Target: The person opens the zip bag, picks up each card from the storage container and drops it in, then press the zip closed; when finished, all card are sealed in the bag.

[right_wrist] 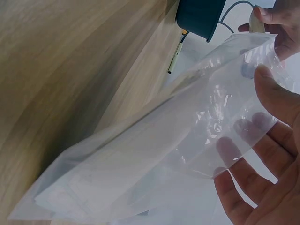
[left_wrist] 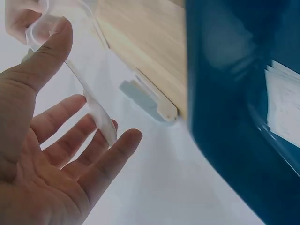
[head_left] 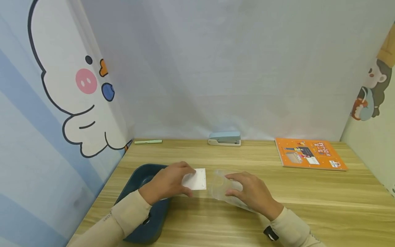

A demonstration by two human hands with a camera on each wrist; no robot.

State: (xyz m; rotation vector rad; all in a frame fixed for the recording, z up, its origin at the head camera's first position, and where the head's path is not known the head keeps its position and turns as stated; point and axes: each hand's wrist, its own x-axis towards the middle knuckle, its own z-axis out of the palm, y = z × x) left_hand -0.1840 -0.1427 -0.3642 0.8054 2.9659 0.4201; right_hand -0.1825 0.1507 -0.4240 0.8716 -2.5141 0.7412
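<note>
While white sheets (left_wrist: pixel 285 103) are left in the blue basket (head_left: pixel 146 235) near the table's (head_left: pixel 192 224) left edge, a flat white piece (head_left: pixel 198 180) — seemingly not yet bagged — is pinched by the left hand (head_left: pixel 169 180); the clear bag (head_left: pixel 218 187), whitish contents inside, is grasped by the right hand (head_left: pixel 254 192), both hands turned inward.

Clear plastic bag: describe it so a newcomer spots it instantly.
On the wooden table, find the dark teal bin at left. To its right, the right hand holds the bag. It's transparent and glossy, unlike the opaque white paper in the left hand.
</note>
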